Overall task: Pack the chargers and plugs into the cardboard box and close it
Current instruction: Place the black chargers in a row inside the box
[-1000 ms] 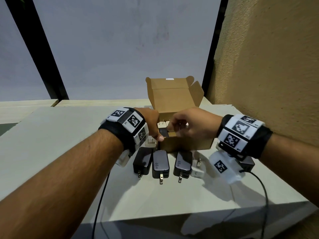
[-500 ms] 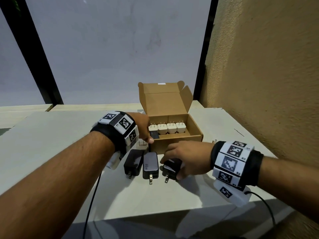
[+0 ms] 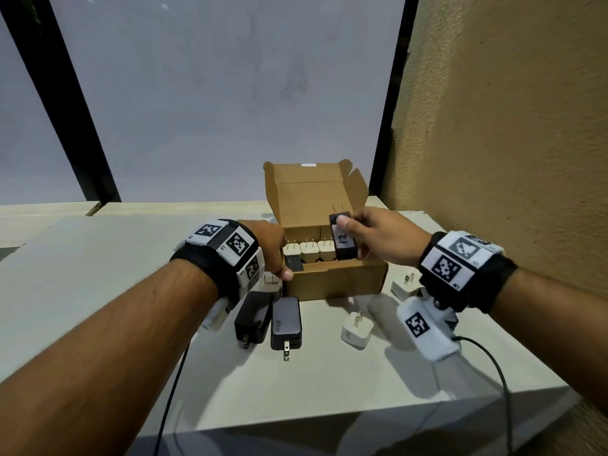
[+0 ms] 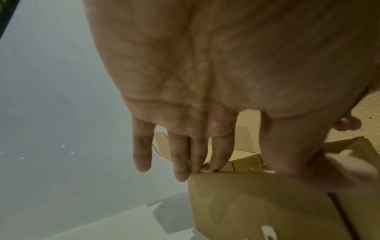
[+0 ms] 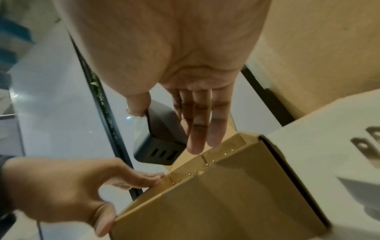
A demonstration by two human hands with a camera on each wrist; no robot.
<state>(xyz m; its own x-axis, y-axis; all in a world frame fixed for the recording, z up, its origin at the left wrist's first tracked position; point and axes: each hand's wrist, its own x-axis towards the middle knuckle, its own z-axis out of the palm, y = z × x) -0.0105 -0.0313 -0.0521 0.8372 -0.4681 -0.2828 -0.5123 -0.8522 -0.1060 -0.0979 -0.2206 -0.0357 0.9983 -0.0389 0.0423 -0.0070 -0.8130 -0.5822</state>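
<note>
An open cardboard box [image 3: 335,281] stands mid-table with its lid [image 3: 309,199] up; white plugs [image 3: 309,253] stand in a row along its back. My right hand [image 3: 371,233] pinches a black charger [image 3: 343,241] between thumb and fingers just above the box's right half; its ports [image 5: 162,154] show in the right wrist view. My left hand [image 3: 274,251] holds the box's front left corner, with the fingers [image 4: 180,162] along the left wall and the thumb on the front. Two black chargers [image 3: 285,320] lie before the box. White plugs [image 3: 357,330] [image 3: 403,286] lie to its right.
Another white plug [image 3: 271,279] sits under my left hand beside the box. A textured wall [image 3: 510,143] rises close on the right, and a pale pane [image 3: 214,93] behind. The table's front edge [image 3: 362,419] is near. Cables [image 3: 493,363] hang from both wrists.
My right hand took the rightmost black charger off the table and lifted it over the box. My left hand stayed at the box's corner.
</note>
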